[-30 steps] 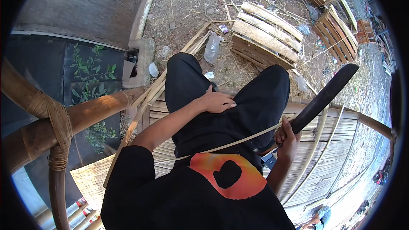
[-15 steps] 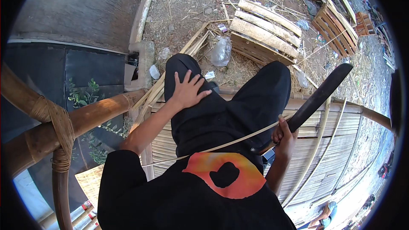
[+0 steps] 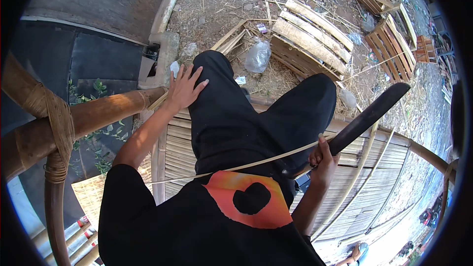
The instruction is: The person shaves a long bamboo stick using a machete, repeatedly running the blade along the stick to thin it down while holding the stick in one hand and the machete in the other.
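My right hand [image 3: 322, 160] grips the handle of a long dark machete [image 3: 369, 116], whose blade points up and to the right over the bamboo platform [image 3: 364, 187]. A thin pale bamboo strip [image 3: 256, 162] runs across my lap from my left side to the right hand. My left hand [image 3: 185, 88] lies with its fingers spread on the outer side of my left knee in black trousers [image 3: 231, 118], holding nothing. It is close to a thick bamboo pole [image 3: 98, 116].
A rope-lashed bamboo joint [image 3: 51, 123] stands at the left. On the dirt below lie wooden pallets [image 3: 310, 39], a clear plastic bag [image 3: 257, 56], scraps of bamboo and litter. A concrete block [image 3: 162, 56] sits by a dark tarp [image 3: 93, 54].
My left hand has slid from the top of my thigh forward and left to the outer side of the knee, fingers spreading. The right hand and machete have hardly moved.
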A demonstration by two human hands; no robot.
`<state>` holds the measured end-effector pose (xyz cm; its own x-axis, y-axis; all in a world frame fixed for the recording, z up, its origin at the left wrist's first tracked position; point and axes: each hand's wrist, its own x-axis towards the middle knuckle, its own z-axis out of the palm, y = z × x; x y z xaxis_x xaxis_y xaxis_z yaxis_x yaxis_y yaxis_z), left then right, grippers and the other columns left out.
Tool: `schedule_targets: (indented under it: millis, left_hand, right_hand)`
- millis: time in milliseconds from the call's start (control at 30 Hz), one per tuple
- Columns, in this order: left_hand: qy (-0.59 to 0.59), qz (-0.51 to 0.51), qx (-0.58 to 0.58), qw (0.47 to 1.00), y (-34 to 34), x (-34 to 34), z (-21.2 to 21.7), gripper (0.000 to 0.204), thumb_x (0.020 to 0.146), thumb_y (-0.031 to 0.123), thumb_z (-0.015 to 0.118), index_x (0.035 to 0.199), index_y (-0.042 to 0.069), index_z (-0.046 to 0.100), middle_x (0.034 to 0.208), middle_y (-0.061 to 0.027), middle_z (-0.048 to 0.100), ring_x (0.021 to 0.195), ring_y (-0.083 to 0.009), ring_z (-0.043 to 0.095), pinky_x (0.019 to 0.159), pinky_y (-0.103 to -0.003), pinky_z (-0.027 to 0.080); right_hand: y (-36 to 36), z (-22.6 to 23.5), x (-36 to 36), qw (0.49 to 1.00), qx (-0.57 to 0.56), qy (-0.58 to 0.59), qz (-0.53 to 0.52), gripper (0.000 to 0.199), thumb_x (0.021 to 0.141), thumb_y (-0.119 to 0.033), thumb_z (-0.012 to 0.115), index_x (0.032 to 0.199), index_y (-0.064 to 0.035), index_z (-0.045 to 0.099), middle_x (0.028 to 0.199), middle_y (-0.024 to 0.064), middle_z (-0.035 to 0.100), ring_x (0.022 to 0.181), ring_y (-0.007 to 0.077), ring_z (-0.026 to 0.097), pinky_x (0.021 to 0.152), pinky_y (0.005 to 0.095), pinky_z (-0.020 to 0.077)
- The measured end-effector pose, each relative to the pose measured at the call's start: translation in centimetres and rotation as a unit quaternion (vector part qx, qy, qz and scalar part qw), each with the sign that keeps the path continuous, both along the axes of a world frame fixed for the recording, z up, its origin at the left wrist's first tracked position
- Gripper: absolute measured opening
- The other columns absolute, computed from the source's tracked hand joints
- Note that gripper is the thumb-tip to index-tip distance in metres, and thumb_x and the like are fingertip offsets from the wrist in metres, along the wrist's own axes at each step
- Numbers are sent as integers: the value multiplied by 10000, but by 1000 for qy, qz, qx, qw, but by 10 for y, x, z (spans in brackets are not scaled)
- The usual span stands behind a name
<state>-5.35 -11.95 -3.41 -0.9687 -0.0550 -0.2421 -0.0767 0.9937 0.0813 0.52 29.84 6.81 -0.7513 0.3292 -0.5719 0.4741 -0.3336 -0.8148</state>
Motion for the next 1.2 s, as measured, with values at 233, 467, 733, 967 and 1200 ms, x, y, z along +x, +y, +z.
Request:
schedule_targets:
  millis: [233, 467, 733, 967, 1200]
  left_hand:
    - [-52, -192, 167, 966, 68, 114, 24, 605, 913, 571, 529, 1431, 265, 468, 1590, -26, 250, 1482, -394, 83, 1114, -697, 78]
    - [47, -250, 197, 947, 51, 148, -1, 535, 880, 480, 596, 1371, 277, 542, 1543, 6, 368, 1467, -288, 232, 1125, -652, 62]
    - [156, -137, 155, 966, 16, 68, -23, 539, 932, 437, 504, 1412, 192, 494, 1506, -99, 406, 1405, -285, 339, 1139, -548, 167]
    - [89, 98, 348, 928, 49, 79, -34, 799, 963, 425, 555, 1543, 51, 152, 1582, -289, 54, 1474, -428, 85, 1182, -444, 162]
    - [-90, 141, 470, 866, 55, 177, 17, 832, 960, 479, 543, 1545, 57, 128, 1590, -250, 98, 1485, -355, 101, 1183, -425, 173]
  right_hand:
    - [-3, -12, -4, 1000, -9, -6, 11, 240, 886, -163, 684, 737, -95, 509, 484, -55, 317, 374, 73, 336, 409, 251, 325]
    - [-2, -14, -17, 999, -21, -13, 49, 219, 877, -142, 702, 793, -82, 509, 482, -43, 333, 367, 81, 359, 393, 250, 331]
    - [-11, -12, -21, 999, -12, 1, 49, 231, 873, -151, 706, 790, -91, 499, 485, -46, 322, 362, 78, 335, 381, 251, 305]
    - [-15, -19, -13, 999, -9, -8, 34, 224, 879, -147, 698, 784, -78, 507, 480, -46, 323, 362, 75, 335, 387, 248, 309]
    - [-18, -20, -15, 998, -35, -20, 37, 223, 883, -135, 690, 803, -87, 488, 488, -42, 327, 368, 81, 343, 394, 249, 316]
